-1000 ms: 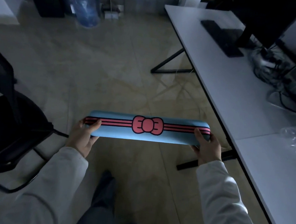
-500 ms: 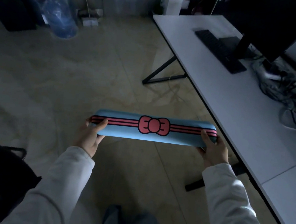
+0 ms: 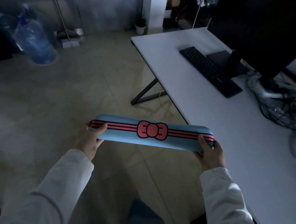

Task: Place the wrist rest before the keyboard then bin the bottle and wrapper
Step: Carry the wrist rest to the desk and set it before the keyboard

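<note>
Nearest to us, two pale sleeves reach forward, and both hands are wrapped around the wrist rest (image 3: 152, 133). The left hand (image 3: 90, 139) clamps its left end, thumb on top over the pink stripes, fingers curled underneath. The right hand (image 3: 210, 153) does the same at the right end, thumb pressed on the stripe. The blue pad with its pink bow is held level in the air, above the floor, its right end just reaching over the near edge of the desk (image 3: 240, 138). It touches nothing but the hands.

Further along the white desk lies the black keyboard (image 3: 210, 71), set at a slant near the far left corner, right beside the monitor (image 3: 259, 32) base. The strip of desk between the keyboard and the front edge is bare, and that looks like the landing spot. A tangle of cables (image 3: 285, 107) sprawls toward the right edge.

So the first step is only under way: the rest is carried, not placed. Bottle and wrapper? Neither shows here, nor any bin I can make out, so that half looks untouched. Far back on the floor stands a big water jug (image 3: 32, 44) against the wall.
</note>
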Demonstrator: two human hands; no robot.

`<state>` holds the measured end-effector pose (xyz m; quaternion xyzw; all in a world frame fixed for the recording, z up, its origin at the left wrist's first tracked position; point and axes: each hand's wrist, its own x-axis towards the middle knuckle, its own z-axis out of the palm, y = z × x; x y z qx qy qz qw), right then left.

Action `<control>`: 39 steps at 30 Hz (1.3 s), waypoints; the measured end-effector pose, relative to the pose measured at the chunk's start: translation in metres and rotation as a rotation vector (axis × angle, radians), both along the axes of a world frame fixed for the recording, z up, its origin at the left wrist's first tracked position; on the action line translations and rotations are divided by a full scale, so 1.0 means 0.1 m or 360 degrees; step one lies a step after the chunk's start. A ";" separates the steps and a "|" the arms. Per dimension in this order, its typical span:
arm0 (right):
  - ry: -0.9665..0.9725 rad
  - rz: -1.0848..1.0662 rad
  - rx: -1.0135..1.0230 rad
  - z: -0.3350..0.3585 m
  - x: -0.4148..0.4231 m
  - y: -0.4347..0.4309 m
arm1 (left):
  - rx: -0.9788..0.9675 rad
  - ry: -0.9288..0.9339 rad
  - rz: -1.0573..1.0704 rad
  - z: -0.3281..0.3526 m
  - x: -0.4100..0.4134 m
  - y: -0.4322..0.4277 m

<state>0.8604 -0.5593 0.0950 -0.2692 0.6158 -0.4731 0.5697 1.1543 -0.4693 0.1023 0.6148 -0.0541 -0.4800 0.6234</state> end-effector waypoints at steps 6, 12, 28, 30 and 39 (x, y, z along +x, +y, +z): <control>-0.0029 -0.0066 -0.0004 0.13 0.10 -0.78 | -0.0018 -0.0069 -0.0120 0.12 0.08 -0.92; -0.0052 -0.0240 0.0058 0.07 0.17 -1.33 | 0.0034 -0.0046 -0.0257 0.08 0.20 -1.75; -0.0004 -0.0805 0.0155 -0.05 0.85 -2.66 | 0.0094 -0.0050 -0.0729 -0.11 0.88 -4.18; -0.0001 -0.0860 0.0169 -0.06 0.91 -2.74 | 0.0105 -0.0075 -0.0785 -0.14 0.90 -4.40; -0.0068 -0.1094 0.0297 -0.15 0.73 -2.89 | 0.0172 -0.0164 -0.1061 -0.21 0.52 -5.06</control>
